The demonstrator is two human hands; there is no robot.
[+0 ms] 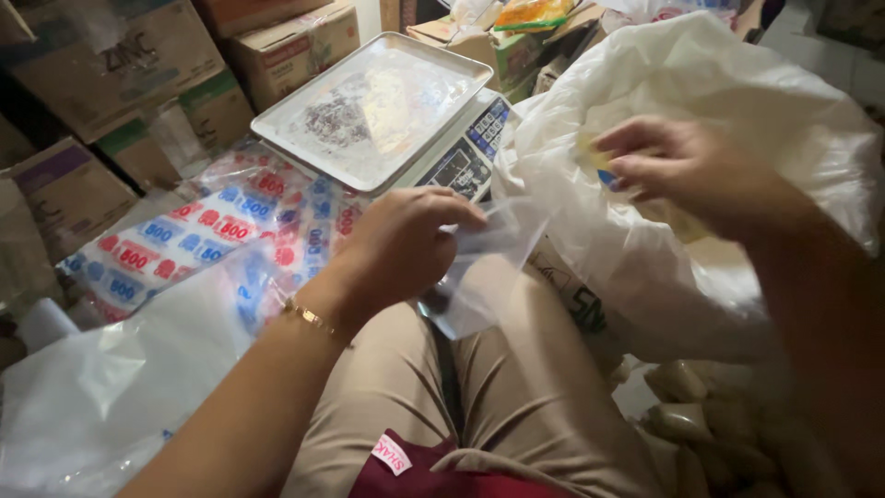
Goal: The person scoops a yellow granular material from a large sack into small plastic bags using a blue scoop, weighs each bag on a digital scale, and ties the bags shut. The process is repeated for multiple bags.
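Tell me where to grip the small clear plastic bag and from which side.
Pinch the small clear plastic bag at its upper edge, from above, where the left hand already grips it. It hangs limp over the lap, so only the top edge offers a firm hold.

Dim, warm indoor light; the metal tray (373, 106) catches a soft sheen from above. Behind and left of the tray, cardboard boxes (111, 65) sink into shadow. The right hand (687, 171), right of the tray, is motion-blurred, and the lower right corner is soft
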